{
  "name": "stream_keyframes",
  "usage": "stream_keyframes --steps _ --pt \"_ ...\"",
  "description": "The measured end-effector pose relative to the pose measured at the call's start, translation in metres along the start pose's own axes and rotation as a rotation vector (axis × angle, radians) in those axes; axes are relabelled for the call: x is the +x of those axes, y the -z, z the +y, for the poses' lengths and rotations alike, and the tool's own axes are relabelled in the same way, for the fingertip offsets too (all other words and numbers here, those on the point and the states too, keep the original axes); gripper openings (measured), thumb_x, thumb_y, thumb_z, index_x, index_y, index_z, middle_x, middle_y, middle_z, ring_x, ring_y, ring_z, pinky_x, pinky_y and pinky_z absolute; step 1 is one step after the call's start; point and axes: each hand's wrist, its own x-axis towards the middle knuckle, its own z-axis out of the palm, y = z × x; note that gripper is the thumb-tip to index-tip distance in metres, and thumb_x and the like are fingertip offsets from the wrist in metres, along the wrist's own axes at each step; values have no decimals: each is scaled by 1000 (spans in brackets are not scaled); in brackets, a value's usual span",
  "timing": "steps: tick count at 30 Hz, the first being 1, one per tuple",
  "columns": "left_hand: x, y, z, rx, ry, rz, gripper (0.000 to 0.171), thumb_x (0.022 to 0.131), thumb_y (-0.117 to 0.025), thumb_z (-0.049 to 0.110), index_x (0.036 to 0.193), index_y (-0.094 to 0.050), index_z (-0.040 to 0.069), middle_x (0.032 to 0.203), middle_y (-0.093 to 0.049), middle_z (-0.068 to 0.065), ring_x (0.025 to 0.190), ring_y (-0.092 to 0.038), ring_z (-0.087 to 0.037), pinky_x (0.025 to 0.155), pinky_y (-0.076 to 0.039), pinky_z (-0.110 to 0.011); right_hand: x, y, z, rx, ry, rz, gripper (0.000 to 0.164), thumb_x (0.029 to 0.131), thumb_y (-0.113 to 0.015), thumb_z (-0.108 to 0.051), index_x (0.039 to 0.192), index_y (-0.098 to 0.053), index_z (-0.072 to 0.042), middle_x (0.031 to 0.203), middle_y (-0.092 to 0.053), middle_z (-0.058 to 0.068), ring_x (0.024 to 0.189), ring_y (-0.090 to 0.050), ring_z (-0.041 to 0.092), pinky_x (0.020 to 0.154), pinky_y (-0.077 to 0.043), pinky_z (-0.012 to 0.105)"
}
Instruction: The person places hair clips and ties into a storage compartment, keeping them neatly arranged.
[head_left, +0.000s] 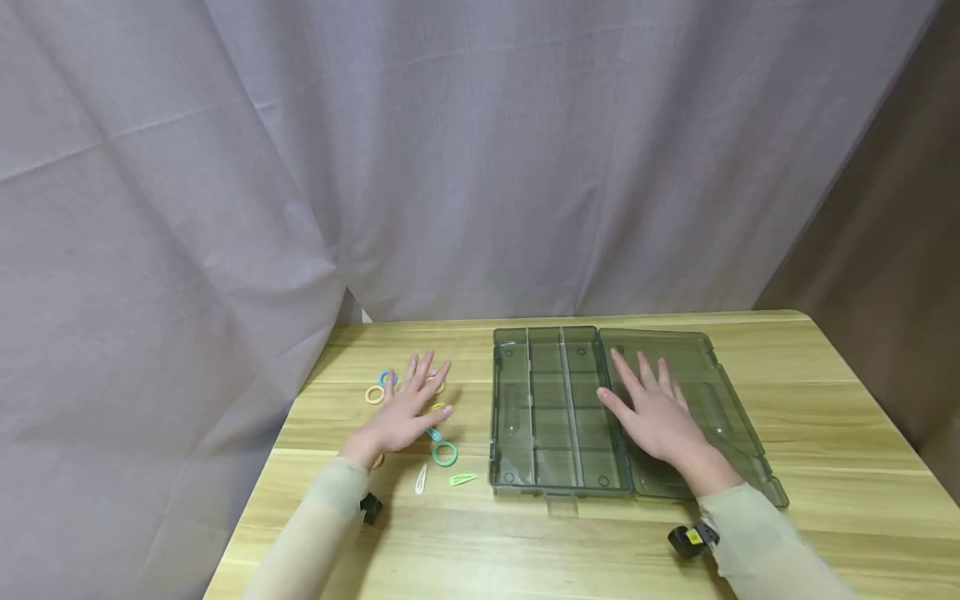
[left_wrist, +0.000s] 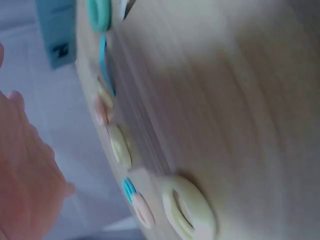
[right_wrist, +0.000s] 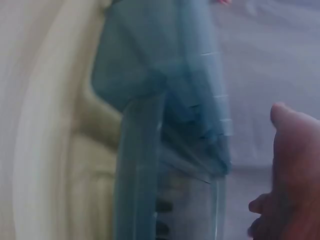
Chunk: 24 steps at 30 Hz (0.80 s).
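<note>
My left hand [head_left: 405,414] is spread, palm down, over a scatter of small hair ties and snap hair clips, and holds nothing. A green hair tie [head_left: 445,464], a blue clip [head_left: 434,434], a white clip [head_left: 421,479] and a lime clip [head_left: 462,479] show near its thumb side. Beyond its fingers lies a blue hair tie [head_left: 382,378]; a pale yellow one [left_wrist: 202,215] is close in the left wrist view. My right hand [head_left: 660,421], fingers spread and holding nothing, hovers above the unfolded lid [head_left: 693,354] of a grey see-through divided box [head_left: 547,400].
The box lies opened flat on a wood-grain table [head_left: 847,450], with two long dividers [head_left: 569,400] running through its tray and a latch tab [head_left: 562,505] facing me. Grey curtain cloth [head_left: 480,167] hangs behind the table and down its left side.
</note>
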Motion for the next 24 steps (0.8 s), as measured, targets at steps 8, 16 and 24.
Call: stream_keyframes --steps 8,16,24 --pt "-28 15 -33 -403 82 184 78 113 -53 35 173 -7 20 179 -2 -10 161 -13 -45 125 -8 -69 -7 14 6 362 -57 88 83 111 -50 -57 173 -14 -16 165 -31 35 144 -37 62 109 -35 78" --pt "-57 20 -67 -522 329 307 75 112 -59 25 172 -17 9 170 -29 -27 142 -51 -46 120 -35 -62 -18 11 13 567 -67 -27 85 112 -56 -46 172 -11 -7 164 -36 34 143 -42 54 107 -49 63" --pt "-68 17 -87 -486 392 338 54 106 -67 15 154 -50 -5 145 -57 -32 127 -62 -48 109 -50 -56 -20 1 18 581 -51 -97 83 110 -61 -39 168 -19 2 163 -33 37 139 -47 54 99 -57 54"
